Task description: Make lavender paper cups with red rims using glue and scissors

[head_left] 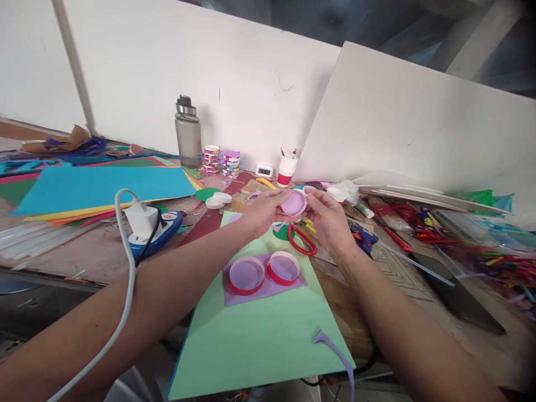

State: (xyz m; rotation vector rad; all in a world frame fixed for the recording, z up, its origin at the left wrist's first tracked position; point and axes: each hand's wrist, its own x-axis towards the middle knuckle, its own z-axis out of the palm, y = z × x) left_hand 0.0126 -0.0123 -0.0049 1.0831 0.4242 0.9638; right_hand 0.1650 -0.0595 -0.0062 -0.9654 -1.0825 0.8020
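Observation:
Both my hands are raised over the far end of a green paper sheet (251, 352), holding a small round paper ring with a purple disc (293, 203) in it. My left hand (268, 212) grips its left edge, and my right hand (329, 216) pinches the right rim. Below them, two red-and-white paper rings (246, 290) stand on a purple paper piece (259, 297) on the green sheet. Red-handled scissors (309, 249) lie just beneath my right hand, their blades mostly hidden. A curled purple paper strip (337, 350) hangs over the sheet's near right edge.
Left are a blue power strip (146, 240) with a white cable (129, 279) crossing above my left forearm, and stacked coloured paper (109, 187). Behind stand a bottle (188, 134), decorated ring stacks (211, 161) and paper cups (287, 170). A dark tablet-like slab (460, 296) lies right.

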